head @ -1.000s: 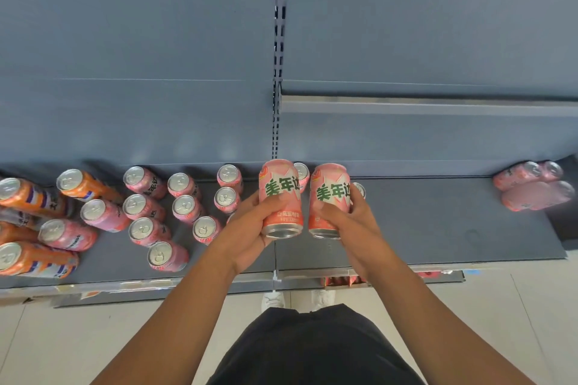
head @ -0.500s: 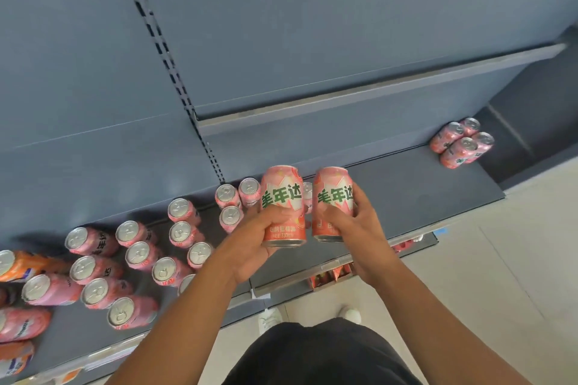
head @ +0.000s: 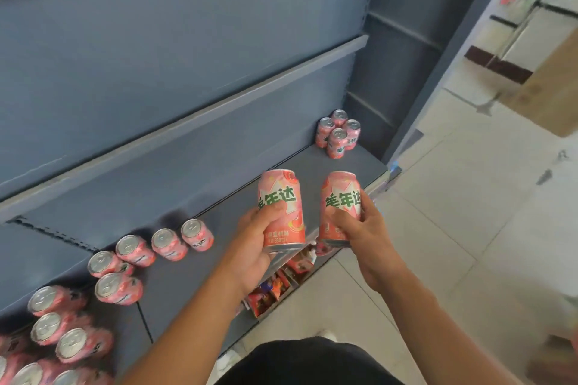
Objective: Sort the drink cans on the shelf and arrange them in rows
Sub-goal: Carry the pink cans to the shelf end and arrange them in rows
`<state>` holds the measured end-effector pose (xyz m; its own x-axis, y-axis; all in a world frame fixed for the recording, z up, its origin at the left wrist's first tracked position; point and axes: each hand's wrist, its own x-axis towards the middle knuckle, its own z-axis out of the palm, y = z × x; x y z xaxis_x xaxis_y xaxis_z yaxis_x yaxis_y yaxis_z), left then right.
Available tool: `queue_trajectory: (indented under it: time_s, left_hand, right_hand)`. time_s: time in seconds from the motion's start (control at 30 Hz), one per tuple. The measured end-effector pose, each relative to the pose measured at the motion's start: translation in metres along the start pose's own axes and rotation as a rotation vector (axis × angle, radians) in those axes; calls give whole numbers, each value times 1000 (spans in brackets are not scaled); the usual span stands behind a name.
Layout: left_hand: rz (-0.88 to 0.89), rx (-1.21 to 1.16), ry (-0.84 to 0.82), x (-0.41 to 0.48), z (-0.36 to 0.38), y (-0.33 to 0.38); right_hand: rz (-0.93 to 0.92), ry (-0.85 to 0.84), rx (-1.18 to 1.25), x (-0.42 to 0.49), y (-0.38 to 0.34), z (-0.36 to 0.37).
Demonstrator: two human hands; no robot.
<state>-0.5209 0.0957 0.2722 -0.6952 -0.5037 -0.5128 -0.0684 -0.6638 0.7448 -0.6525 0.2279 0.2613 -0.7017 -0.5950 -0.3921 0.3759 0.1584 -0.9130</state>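
— Blur smears the right side for us: the pale boxes (head: 525, 50) there are unreadable, and the lowest cans at the left edge are cut off.

— We agree. The coloured packets (head: 272, 289) under the shelf (head: 175, 287) are mostly hidden by its front lip and our left forearm.

— What do we make of the cans?

— Smooth pink cylinders, silver tops, green lettering. The shelf is flat, matte grey metal.

— And our grip?

— Our left hand (head: 255, 239) curls round the lower half of the left can (head: 280, 187), thumb across the lettering. Our right hand (head: 364, 228) wraps the right can (head: 339, 189) the same way. We hold both upright over the shelf's front edge, near each other but apart.

— The rest?

— A block of four cans (head: 337, 133) stands tight at the shelf's far right end, beyond the two we hold. Loose cans (head: 135, 249) stand scattered on the shelf to our left.
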Motion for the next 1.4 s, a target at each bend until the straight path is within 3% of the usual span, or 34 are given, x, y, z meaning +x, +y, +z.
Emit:
queue_trajectory:
  time_s: [0.23,0.4,0.67,0.9,1.17,1.4]
  left_hand:
    - [-49,122,-156,30,103,-40]
    - [-70,237,-172,57,148,-52]
    - [-68,359,-205,122,192,-53]
    - [-89,331,-231,198,224,-45]
    - [-71,312,-184,277,249,-18]
    - [-68,268,5,316,268,-23]
  right_hand:
    - [-55,136,85,1,-22,-102]
    - [-66,212,129,3,-29,-151]
    - [-50,296,148,47,-40,-191]
    - [9,312,64,125,-64,-210]
    - [77,194,-33,217,-101,-228]
    - [164,-27,-84,284,-118,-248]
